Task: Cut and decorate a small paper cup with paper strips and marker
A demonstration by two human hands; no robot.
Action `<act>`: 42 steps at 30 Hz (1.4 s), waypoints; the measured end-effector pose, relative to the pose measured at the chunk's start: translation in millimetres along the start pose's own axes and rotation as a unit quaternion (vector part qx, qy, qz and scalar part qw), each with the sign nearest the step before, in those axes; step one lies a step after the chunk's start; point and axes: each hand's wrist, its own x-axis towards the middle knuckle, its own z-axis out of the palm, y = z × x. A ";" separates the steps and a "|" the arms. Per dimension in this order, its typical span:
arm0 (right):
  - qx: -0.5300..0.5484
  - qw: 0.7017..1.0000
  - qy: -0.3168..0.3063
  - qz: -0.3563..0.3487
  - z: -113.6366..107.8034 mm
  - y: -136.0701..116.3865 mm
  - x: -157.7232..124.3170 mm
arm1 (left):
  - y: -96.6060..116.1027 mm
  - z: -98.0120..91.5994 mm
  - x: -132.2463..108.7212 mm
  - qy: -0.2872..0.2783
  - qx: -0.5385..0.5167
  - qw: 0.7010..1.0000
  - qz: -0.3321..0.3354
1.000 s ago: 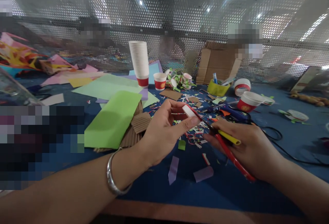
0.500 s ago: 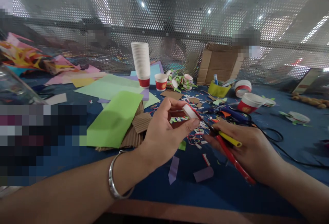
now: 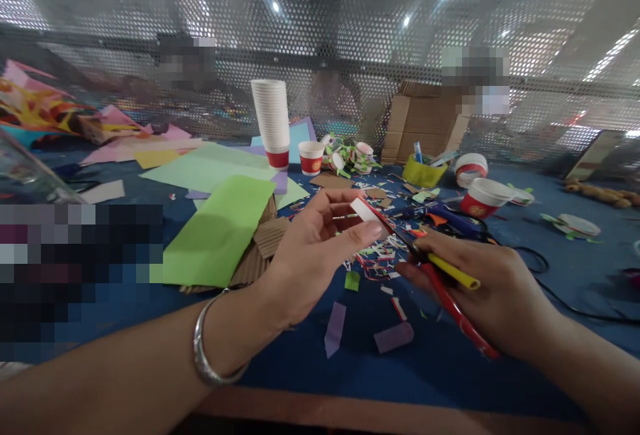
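Observation:
My left hand, with a silver bangle at its wrist, pinches a small white piece with a red edge, which looks cut from a paper cup, between thumb and fingers. My right hand is closed around scissors with a red handle; a yellow bar sticks out beside it. Their dark blades point up and left and meet the red edge of the piece. Below the hands lie two purple paper pieces and a green scrap. Fine paper clippings are strewn behind.
Farther back are stacked paper cups, a single cup, small cup-and-paper figures and a yellow container. A blue glue gun with a black cord lies at right, near a tilted cup. Green paper covers cardboard at left.
My left hand and the piece have shifted slightly left. The scissors stay against the piece's edge, with the yellow bar a little farther right.

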 end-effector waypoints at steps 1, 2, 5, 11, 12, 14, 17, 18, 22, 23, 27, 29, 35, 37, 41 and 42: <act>0.005 1.000 -0.004 0.004 0.0 0.2 0.8 | -0.5 -0.1 0.3 0.000 0.008 1.000 0.006; 0.010 1.000 -0.006 0.010 0.0 0.2 1.5 | -1.3 -0.2 0.6 0.001 0.017 1.000 0.014; 0.020 1.000 -0.005 0.017 0.1 -0.5 2.5 | -4.1 -0.7 1.7 -0.005 0.028 0.999 0.020; 0.017 1.000 -0.007 0.009 -0.4 -1.4 3.4 | -5.6 0.6 2.7 -0.002 0.027 1.000 -0.007; 0.018 1.000 -0.008 0.009 -0.8 -1.8 3.8 | -5.0 1.1 2.6 -0.001 0.022 1.000 -0.011; 0.020 1.000 -0.008 0.010 -1.6 -2.7 4.8 | -4.0 1.8 2.5 0.000 0.012 1.000 -0.020; 0.022 1.000 -0.010 0.017 -1.9 -3.8 5.5 | -4.2 1.7 2.4 0.009 0.015 1.000 -0.015; 0.023 1.000 -0.009 0.018 -1.7 -3.8 5.5 | -4.6 1.4 2.4 0.012 0.021 1.000 -0.006; 0.027 0.999 -0.011 0.016 0.1 -2.0 3.9 | -5.3 0.7 2.2 0.009 0.050 0.999 0.020; 0.022 1.000 -0.011 0.016 0.4 -1.5 3.4 | -5.0 0.9 2.1 0.008 0.056 0.998 0.021; 0.002 1.000 -0.002 0.015 1.2 -0.9 1.2 | -3.2 2.6 0.9 0.018 0.067 0.997 0.023; -0.001 1.000 0.001 0.017 1.7 -1.4 0.7 | -2.8 3.0 0.2 0.027 0.069 0.997 0.025; -0.012 1.000 -0.003 0.016 4.2 -2.5 2.2 | -1.7 2.5 -0.8 0.032 0.085 0.995 0.030; 0.004 1.000 -0.007 0.025 5.0 -3.2 2.4 | -1.2 2.6 -0.8 0.031 0.084 0.995 0.032; 0.032 0.999 0.001 0.033 6.5 -4.1 1.3 | -1.6 3.5 -1.4 0.026 0.081 0.996 0.025; 0.035 0.999 0.004 0.032 6.8 -4.0 0.9 | -1.9 3.8 -1.7 0.027 0.084 0.996 0.022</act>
